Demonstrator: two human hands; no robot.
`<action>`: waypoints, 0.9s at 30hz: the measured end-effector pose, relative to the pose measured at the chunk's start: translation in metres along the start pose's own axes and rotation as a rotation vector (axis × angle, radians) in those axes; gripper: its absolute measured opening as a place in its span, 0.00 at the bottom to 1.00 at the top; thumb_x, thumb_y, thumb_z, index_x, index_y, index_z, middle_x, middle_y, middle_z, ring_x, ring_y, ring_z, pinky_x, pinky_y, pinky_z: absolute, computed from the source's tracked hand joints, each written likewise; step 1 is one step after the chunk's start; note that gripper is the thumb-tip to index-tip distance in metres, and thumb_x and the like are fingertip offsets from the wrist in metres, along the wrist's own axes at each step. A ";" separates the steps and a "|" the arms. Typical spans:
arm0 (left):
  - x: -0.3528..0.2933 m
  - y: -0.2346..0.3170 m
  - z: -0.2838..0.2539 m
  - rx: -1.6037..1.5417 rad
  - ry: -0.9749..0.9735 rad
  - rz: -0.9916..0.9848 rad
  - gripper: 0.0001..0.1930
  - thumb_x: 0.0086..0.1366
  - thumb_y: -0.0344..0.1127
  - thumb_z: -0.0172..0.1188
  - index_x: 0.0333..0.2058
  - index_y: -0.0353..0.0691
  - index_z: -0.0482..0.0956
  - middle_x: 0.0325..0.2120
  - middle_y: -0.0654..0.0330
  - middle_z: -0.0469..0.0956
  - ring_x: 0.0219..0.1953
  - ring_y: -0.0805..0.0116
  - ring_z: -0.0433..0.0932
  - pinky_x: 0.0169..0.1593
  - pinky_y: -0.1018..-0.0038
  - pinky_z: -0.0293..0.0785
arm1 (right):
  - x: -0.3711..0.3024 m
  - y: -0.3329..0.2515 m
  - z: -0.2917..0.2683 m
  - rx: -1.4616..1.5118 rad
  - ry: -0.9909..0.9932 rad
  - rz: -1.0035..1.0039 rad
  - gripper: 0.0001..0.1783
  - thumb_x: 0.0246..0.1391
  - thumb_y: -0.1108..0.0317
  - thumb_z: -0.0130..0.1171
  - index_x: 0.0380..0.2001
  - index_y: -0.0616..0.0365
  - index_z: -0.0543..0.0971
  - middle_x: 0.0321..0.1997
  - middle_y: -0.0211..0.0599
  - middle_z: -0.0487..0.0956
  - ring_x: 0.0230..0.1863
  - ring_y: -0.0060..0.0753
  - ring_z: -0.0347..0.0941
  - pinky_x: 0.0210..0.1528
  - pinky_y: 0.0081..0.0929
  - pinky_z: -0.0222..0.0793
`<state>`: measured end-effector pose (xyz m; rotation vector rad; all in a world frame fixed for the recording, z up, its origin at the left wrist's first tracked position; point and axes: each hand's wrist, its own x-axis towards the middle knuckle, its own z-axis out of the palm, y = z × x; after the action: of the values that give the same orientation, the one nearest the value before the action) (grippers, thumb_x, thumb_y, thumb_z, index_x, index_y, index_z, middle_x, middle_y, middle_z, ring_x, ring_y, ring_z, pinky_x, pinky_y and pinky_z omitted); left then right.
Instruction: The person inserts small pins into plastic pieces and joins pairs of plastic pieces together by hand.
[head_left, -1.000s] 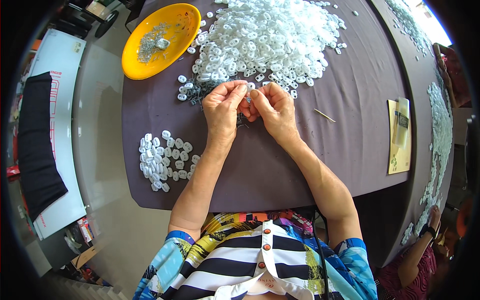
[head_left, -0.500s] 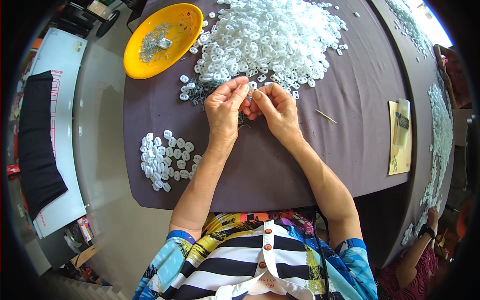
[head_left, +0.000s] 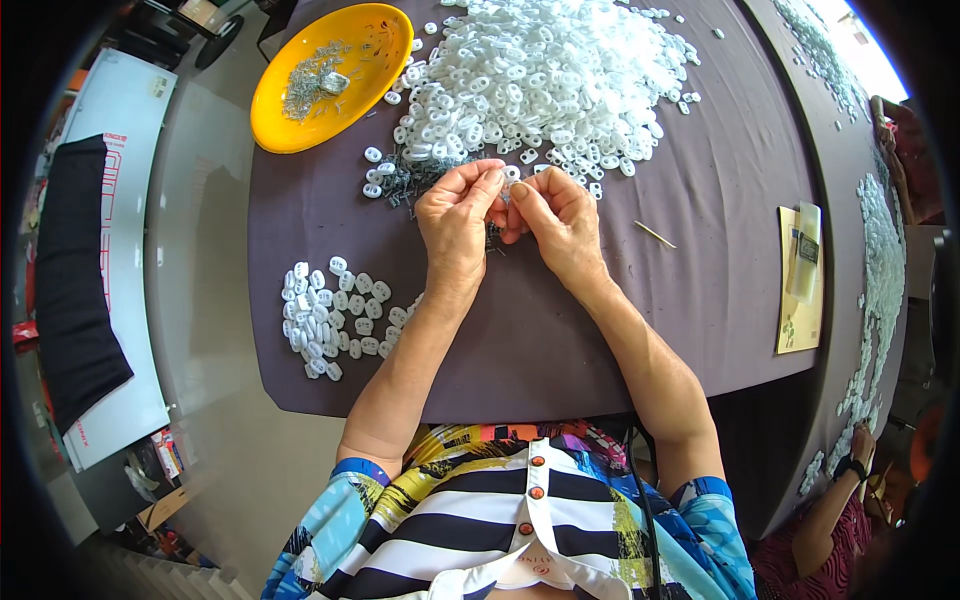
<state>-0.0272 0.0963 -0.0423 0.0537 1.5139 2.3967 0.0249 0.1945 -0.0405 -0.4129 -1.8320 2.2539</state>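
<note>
Above the surface [head_left: 560,350], the left grip [head_left: 457,220] pinches a white oval piece [head_left: 512,173], seemingly to steady it for the right grip [head_left: 563,226], which is closed at its edge with any contents hidden, while the white heap [head_left: 540,80] lies just beyond, presumably for easy reach.

L grip [head_left: 460,212] pinched; R grip [head_left: 560,220] prob. too

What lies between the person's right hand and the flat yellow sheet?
A thin tan stick lies there on the dark tablecloth, between the right hand and the yellow sheet; the head view shows it.
</note>
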 end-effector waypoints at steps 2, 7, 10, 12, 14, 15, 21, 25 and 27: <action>0.000 -0.001 0.002 0.009 0.017 0.010 0.06 0.56 0.25 0.55 0.32 0.30 0.75 0.19 0.63 0.73 0.17 0.80 0.68 0.21 0.86 0.65 | -0.001 -0.001 -0.001 -0.027 -0.001 -0.001 0.10 0.54 0.68 0.50 0.22 0.62 0.67 0.17 0.32 0.72 0.17 0.20 0.69 0.21 0.17 0.66; 0.000 -0.002 -0.001 0.005 -0.009 -0.016 0.06 0.57 0.25 0.54 0.33 0.29 0.74 0.20 0.62 0.73 0.18 0.79 0.69 0.22 0.85 0.66 | -0.001 -0.001 0.000 0.017 0.017 -0.008 0.10 0.53 0.69 0.51 0.22 0.62 0.67 0.18 0.32 0.72 0.17 0.20 0.68 0.21 0.16 0.66; 0.000 -0.002 0.001 -0.018 0.011 -0.029 0.06 0.57 0.25 0.54 0.33 0.29 0.74 0.20 0.62 0.73 0.18 0.79 0.69 0.23 0.85 0.66 | 0.000 0.001 -0.002 0.045 0.013 0.003 0.10 0.53 0.69 0.51 0.22 0.61 0.68 0.18 0.32 0.72 0.17 0.20 0.68 0.21 0.16 0.66; -0.001 -0.001 0.001 -0.019 0.010 -0.036 0.06 0.57 0.26 0.54 0.33 0.29 0.74 0.20 0.61 0.73 0.18 0.78 0.69 0.23 0.85 0.67 | 0.000 0.001 -0.002 0.061 0.014 -0.002 0.10 0.53 0.69 0.51 0.22 0.61 0.68 0.18 0.32 0.72 0.17 0.19 0.68 0.21 0.16 0.66; 0.000 -0.001 0.000 -0.037 0.010 -0.042 0.06 0.57 0.26 0.54 0.33 0.29 0.74 0.19 0.61 0.73 0.18 0.78 0.69 0.23 0.85 0.67 | -0.001 0.001 -0.001 -0.009 0.013 -0.016 0.10 0.53 0.69 0.51 0.22 0.61 0.68 0.17 0.32 0.72 0.17 0.19 0.68 0.21 0.16 0.66; 0.000 -0.001 0.000 -0.053 0.008 -0.048 0.06 0.57 0.26 0.54 0.33 0.29 0.74 0.19 0.61 0.73 0.18 0.78 0.69 0.23 0.85 0.67 | -0.001 0.001 -0.001 -0.010 0.012 -0.016 0.10 0.53 0.69 0.51 0.22 0.61 0.68 0.17 0.32 0.72 0.17 0.19 0.68 0.21 0.16 0.66; 0.001 -0.001 -0.003 -0.048 0.006 -0.074 0.06 0.57 0.26 0.54 0.32 0.30 0.74 0.20 0.60 0.74 0.18 0.77 0.69 0.23 0.84 0.67 | -0.002 0.001 0.001 0.008 0.020 -0.020 0.10 0.53 0.69 0.51 0.22 0.62 0.68 0.17 0.32 0.72 0.17 0.19 0.68 0.21 0.16 0.65; 0.001 0.001 -0.001 -0.011 0.004 -0.081 0.05 0.57 0.26 0.54 0.32 0.30 0.74 0.20 0.60 0.74 0.18 0.77 0.70 0.23 0.84 0.68 | 0.000 0.004 -0.002 0.063 0.037 -0.032 0.12 0.52 0.67 0.52 0.22 0.63 0.68 0.17 0.32 0.73 0.16 0.18 0.69 0.19 0.15 0.66; 0.001 0.001 -0.002 -0.034 0.016 -0.114 0.05 0.57 0.27 0.54 0.32 0.31 0.74 0.20 0.60 0.74 0.18 0.77 0.70 0.22 0.84 0.68 | 0.000 0.004 -0.001 0.070 0.037 -0.020 0.11 0.52 0.67 0.52 0.22 0.63 0.68 0.17 0.32 0.73 0.16 0.18 0.69 0.19 0.15 0.66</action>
<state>-0.0289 0.0947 -0.0426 -0.0577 1.4418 2.3377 0.0252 0.1945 -0.0444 -0.4189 -1.7255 2.2739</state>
